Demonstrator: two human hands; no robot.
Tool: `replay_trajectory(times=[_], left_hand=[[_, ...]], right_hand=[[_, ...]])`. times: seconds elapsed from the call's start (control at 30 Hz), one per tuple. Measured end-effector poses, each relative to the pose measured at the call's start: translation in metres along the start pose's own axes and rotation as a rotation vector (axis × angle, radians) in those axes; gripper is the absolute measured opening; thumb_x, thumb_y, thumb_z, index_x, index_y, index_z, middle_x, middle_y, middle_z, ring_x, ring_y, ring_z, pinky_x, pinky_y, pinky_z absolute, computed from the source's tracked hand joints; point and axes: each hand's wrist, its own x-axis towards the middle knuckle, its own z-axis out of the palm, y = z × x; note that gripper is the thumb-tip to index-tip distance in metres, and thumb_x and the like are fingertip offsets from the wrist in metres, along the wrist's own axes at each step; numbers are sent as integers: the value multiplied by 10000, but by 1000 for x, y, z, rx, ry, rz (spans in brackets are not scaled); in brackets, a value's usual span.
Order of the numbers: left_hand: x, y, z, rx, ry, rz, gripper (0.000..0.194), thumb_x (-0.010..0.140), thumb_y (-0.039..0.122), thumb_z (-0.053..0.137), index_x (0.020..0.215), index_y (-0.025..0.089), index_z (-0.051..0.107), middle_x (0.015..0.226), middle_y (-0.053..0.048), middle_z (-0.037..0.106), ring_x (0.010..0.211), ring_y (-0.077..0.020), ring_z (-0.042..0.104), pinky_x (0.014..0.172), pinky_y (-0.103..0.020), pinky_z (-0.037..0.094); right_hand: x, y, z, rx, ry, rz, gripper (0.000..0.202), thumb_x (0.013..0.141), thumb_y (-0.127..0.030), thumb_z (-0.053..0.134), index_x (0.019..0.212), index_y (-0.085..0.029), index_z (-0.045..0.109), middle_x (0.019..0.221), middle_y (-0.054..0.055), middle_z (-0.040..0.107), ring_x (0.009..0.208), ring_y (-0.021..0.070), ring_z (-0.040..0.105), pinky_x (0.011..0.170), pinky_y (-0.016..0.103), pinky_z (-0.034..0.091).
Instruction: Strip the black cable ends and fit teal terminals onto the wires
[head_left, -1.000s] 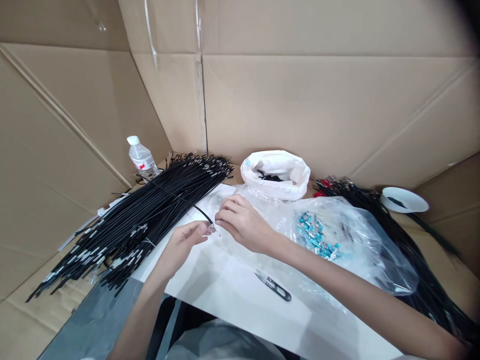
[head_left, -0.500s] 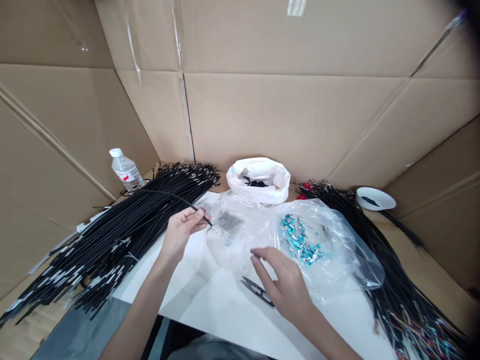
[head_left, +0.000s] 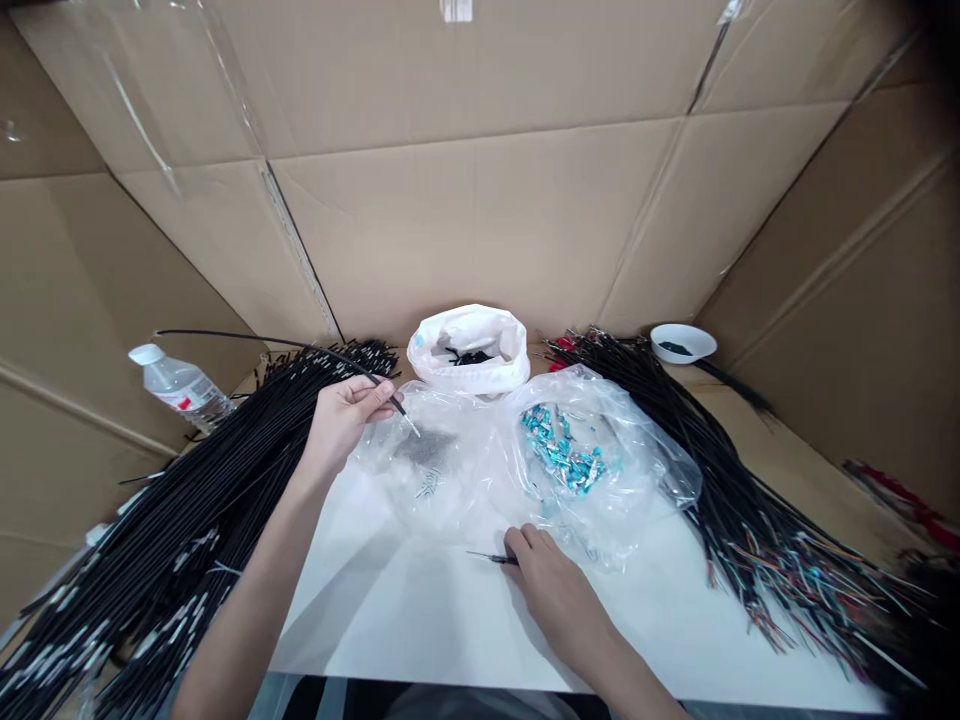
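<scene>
Watching the feed remotely; twelve o'clock is straight ahead of the seat.

Black cable (head_left: 315, 347): at eleven, pinched near its pale end by the left hand (head_left: 352, 415), thumb and fingers closed. The rest arcs unsupported towards ten, its far end above the bottle (head_left: 184, 388). I judge it light and springy: it holds a long curve with little sag. Best hold: the black sleeve just behind the pale end, which looks the delicate part; a hold farther back should let that tip swing.

Scissors (head_left: 495, 558): near one, close in, blades pointing to nine. Right hand (head_left: 547, 590) has its fingers curled over the handle, which they mostly hide. Probably light and rigid; the handle is the safe hold.

Containers: white bag (head_left: 427, 350) at twelve, mouth open, black scraps (head_left: 469, 357) inside. Clear bag (head_left: 660, 470) at one, with blue and silver pieces (head_left: 562, 455); inside or on top, I cannot tell. White bowl (head_left: 701, 343), farther out at one, holds dark bits (head_left: 675, 349) too small to identify.
</scene>
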Motion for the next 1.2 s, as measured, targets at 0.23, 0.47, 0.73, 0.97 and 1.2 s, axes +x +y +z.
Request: replay_trajectory(times=[0.23,0.47,0.73,0.97,1.2], left_hand=[[18,21,4,36,-69,83,541,534,566,929,741,128,689,754,-75,750,685,-165,697,703,-269,599],[25,12,6,57,-112,106,503,584,542,917,718,133,656,761,-79,753,690,-176,708,695,-291,607],[28,-4,1,45,-122,81,501,586,548,913,710,138,654,736,-65,751,662,-152,695,668,-255,595],[24,-7,-2,88,-85,96,513,562,566,913,715,138,675,695,-43,731,630,-129,665,644,-229,581],[19,-13,-8,173,-70,117,508,601,572,892,760,135,687,671,-37,715,619,-136,662,607,-225,572]], right_hand=[[8,-11,-45,952,-187,110,176,981,-399,491,976,-226,522,745,7,595,738,190,545,712,333,419],[46,-28,-70,1563,-371,295,317,789,-424,761,946,-190,616,741,-8,535,540,81,401,475,224,281],[96,-59,-76,1740,-378,430,349,997,-374,495,897,-93,676,665,-27,401,490,53,279,401,158,225],[112,-85,-61,1734,-445,292,343,1063,-373,402,848,-145,541,597,-67,399,433,30,261,414,149,182],[114,-95,-40,1692,-420,219,356,1064,-379,372,804,-169,495,536,-104,330,406,27,135,411,185,66]])
